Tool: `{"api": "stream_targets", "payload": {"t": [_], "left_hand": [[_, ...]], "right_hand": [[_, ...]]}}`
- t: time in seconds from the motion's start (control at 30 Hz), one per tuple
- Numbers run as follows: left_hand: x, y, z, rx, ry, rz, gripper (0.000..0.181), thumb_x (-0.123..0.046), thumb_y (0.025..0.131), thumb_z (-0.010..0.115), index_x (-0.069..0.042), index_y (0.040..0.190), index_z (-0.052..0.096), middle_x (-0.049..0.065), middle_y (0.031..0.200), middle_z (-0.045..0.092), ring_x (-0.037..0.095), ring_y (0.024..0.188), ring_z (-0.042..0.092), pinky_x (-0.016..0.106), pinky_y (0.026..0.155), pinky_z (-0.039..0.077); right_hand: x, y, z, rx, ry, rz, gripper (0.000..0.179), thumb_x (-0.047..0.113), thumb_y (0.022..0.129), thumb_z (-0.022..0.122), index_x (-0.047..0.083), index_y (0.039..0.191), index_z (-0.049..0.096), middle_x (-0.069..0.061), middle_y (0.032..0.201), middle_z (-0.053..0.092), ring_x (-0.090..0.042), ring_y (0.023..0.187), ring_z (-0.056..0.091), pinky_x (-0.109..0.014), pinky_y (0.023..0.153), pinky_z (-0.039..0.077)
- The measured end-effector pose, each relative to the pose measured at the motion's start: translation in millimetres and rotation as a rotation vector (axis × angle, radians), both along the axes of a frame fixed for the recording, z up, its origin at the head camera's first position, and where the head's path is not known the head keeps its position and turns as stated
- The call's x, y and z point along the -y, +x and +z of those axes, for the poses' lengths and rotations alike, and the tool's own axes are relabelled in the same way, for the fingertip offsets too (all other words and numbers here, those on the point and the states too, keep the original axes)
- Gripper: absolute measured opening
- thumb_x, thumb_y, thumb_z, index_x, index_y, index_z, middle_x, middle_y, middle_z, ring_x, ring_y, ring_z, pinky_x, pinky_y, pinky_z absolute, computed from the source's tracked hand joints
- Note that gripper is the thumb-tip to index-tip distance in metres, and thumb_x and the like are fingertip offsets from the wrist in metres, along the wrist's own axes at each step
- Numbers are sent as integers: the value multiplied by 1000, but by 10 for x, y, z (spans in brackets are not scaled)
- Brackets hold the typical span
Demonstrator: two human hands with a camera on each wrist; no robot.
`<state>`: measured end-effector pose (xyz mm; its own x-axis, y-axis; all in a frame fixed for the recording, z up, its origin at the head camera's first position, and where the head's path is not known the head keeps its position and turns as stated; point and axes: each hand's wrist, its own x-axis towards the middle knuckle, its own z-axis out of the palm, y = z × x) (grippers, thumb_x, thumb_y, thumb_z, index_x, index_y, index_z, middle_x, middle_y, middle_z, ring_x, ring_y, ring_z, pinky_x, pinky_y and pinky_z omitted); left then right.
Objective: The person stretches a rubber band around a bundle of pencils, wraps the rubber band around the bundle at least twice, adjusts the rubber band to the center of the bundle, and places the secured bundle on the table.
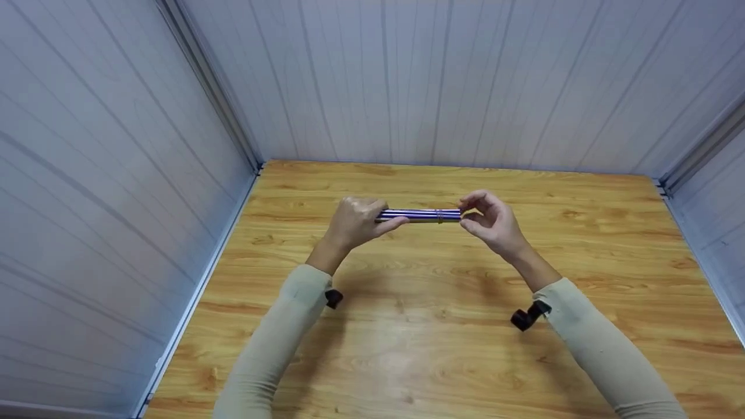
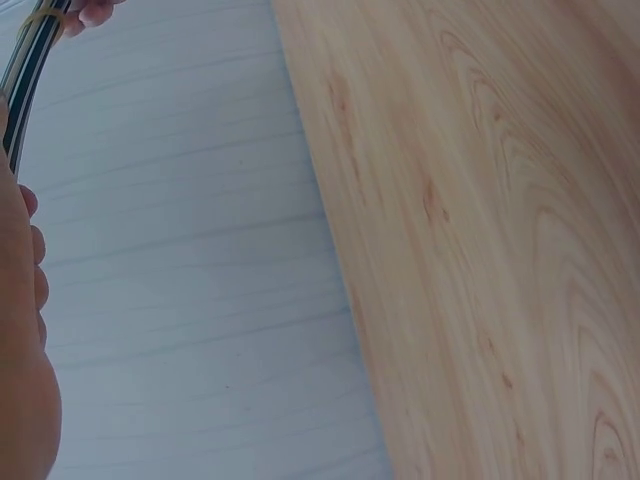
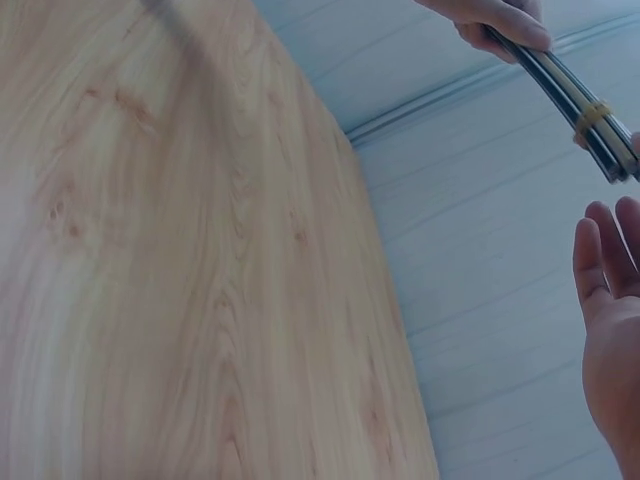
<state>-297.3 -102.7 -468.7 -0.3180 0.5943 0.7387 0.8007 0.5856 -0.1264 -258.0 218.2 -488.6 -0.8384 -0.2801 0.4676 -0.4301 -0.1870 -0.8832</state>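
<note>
A bundle of slim, shiny purple-blue rods (image 1: 422, 215) is held level above the table; in the wrist views the rods look dark and silvery. Near its right end a yellowish band (image 1: 440, 216), seemingly a rubber band, goes round the rods. My left hand (image 1: 358, 224) grips the left end, with the thumb laid along the near side. At the right end, the thumb and forefinger of my right hand (image 1: 495, 227) pinch the rod tips. In the right wrist view, the other right fingers (image 3: 592, 255) stay stretched out below the bundle, and the thumb is out of sight.
Below the hands spreads a wood-grain table (image 1: 401, 326). A pale panelled wall (image 1: 407, 81) stands behind it, and another wall (image 1: 105, 192) rises along the left side. A third wall (image 1: 713, 233) borders the right edge. Small black wrist cameras (image 1: 527, 317) hang from the sleeves.
</note>
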Motion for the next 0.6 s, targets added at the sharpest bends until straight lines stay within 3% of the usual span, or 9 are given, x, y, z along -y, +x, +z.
{"api": "stream_targets", "payload": {"t": [0.23, 0.47, 0.6], "left_hand": [[-62, 76, 23, 217, 36, 4, 57, -39, 96, 91, -8, 65, 54, -7, 57, 31, 2, 54, 13, 19, 57, 12], [-169, 168, 56, 394, 34, 30, 50, -41, 102, 84, -6, 71, 66, 2, 55, 52, 4, 52, 26, 20, 57, 20], [-211, 201, 57, 431, 33, 40, 46, -40, 103, 83, -4, 76, 72, 8, 58, 65, 7, 51, 37, 22, 55, 26]], "right_hand": [[-82, -7, 45, -110, 122, 8, 41, -26, 93, 68, -27, 133, 57, 8, 129, 78, -4, 114, 74, -19, 97, 62], [-102, 70, 38, -148, 198, -45, 28, -7, 98, 82, -17, 124, 75, 12, 122, 81, -7, 100, 79, -17, 85, 64], [-104, 95, 45, -144, 218, -95, 25, -15, 95, 81, -16, 120, 78, 14, 119, 82, -2, 96, 78, -15, 81, 64]]}}
